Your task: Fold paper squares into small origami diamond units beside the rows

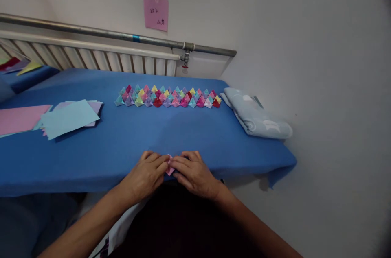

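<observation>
A small piece of folded pink paper is pinched between my two hands at the near edge of the blue-covered table. My left hand grips its left side, and my right hand closes on its right side. Fingers cover most of the paper, so its exact folded shape is hidden. Farther back, several small folded paper shapes in many colours stand in close rows. They are apart from both hands.
Loose sheets of light blue paper and pink paper lie at the left. A folded light blue towel rests at the right end. Behind the table run a radiator and a metal pipe; a pink note hangs above.
</observation>
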Demonstrator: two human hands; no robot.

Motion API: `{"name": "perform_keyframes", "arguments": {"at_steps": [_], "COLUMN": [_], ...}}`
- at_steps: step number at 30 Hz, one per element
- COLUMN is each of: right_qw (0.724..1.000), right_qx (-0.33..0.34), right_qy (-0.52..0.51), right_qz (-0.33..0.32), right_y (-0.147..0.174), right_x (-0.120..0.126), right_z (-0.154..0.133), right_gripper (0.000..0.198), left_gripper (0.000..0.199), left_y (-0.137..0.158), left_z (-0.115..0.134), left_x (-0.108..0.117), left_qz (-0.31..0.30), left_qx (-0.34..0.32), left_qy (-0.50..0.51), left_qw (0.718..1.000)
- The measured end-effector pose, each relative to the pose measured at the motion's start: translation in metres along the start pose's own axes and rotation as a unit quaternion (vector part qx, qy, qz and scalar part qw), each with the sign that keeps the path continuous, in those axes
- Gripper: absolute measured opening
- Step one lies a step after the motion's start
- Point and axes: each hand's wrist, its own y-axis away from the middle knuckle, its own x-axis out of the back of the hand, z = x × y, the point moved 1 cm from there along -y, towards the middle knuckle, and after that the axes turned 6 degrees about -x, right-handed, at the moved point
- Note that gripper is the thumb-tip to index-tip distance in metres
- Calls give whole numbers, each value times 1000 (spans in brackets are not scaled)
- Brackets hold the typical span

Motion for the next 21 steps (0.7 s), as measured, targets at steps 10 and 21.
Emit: {"name": "perform_keyframes", "arguments": {"at_steps": [10,21], "right_qw": [997,996], "right_qx": [-46,-68], "right_qy": [-5,-6], "right_qz": [58,61], "right_y": [3,3], "right_x": [-4,-6], "right_z": [-5,-6], "right_gripper": [20,19], "left_gripper": [38,23], "left_y": [2,6], "left_z": [0,-2], "left_x": [-2,-6], "left_qz": [37,54], "left_qx": [27,20], "left_qy": [30,17], "left_qw": [999,998]}}
